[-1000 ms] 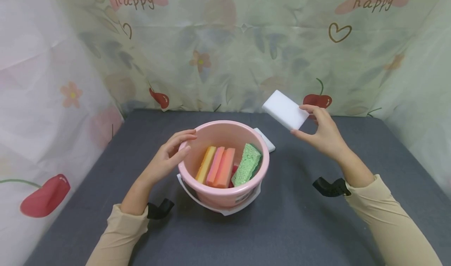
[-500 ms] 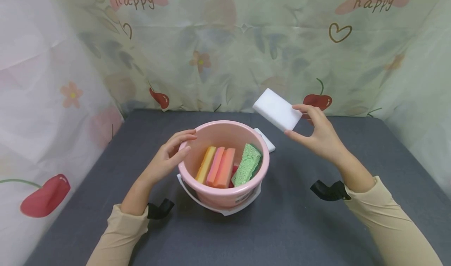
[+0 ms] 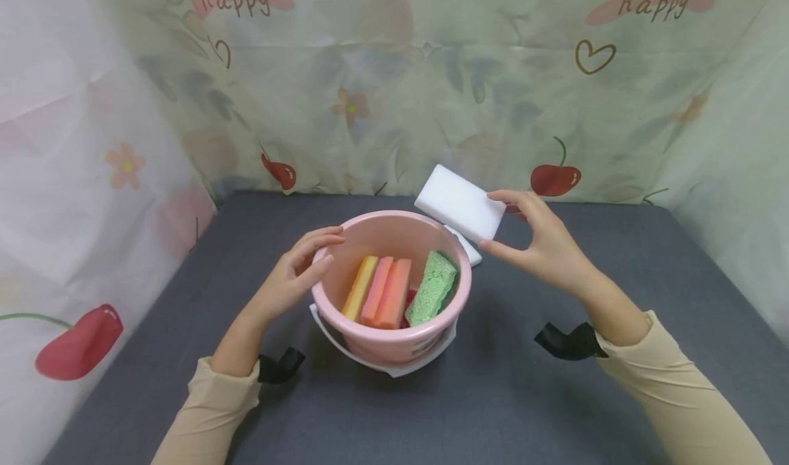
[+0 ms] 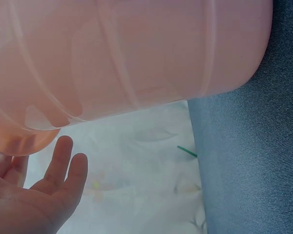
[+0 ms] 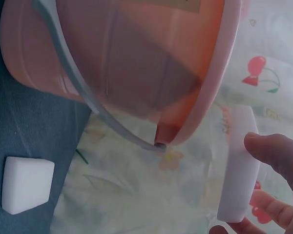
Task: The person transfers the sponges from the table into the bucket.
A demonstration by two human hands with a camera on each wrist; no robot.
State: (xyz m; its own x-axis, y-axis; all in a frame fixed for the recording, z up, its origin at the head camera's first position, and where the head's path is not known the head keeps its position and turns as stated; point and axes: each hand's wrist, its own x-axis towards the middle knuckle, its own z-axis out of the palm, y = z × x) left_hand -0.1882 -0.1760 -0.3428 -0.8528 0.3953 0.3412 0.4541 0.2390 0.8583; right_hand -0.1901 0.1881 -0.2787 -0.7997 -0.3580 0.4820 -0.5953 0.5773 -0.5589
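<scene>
A pink bucket (image 3: 376, 345) stands upright on the dark table. Its near rim is steadied by my left hand (image 3: 285, 277), which grips the left side of the rim; the left wrist view shows two fingers reaching past the bucket's outside. Pinched by one edge between thumb and fingers, a white block-shaped sponge (image 3: 459, 203) is held by my right hand (image 3: 548, 249) above the bucket's back right rim. Inside the bucket are a yellow sponge (image 3: 360, 290), pink and orange sponges (image 3: 393, 294) and a green sponge (image 3: 434, 287), with something red partly hidden between them.
Behind the bucket's right side another white sponge (image 5: 28, 184) lies on the table (image 3: 530, 396). The bucket's white handle (image 3: 394, 369) hangs down at the front. Patterned cloth (image 3: 394, 95) encloses the back and sides.
My right hand has carried the white sponge leftward and lower, closer to the bucket's rim. The left hand and bucket have stayed put.
</scene>
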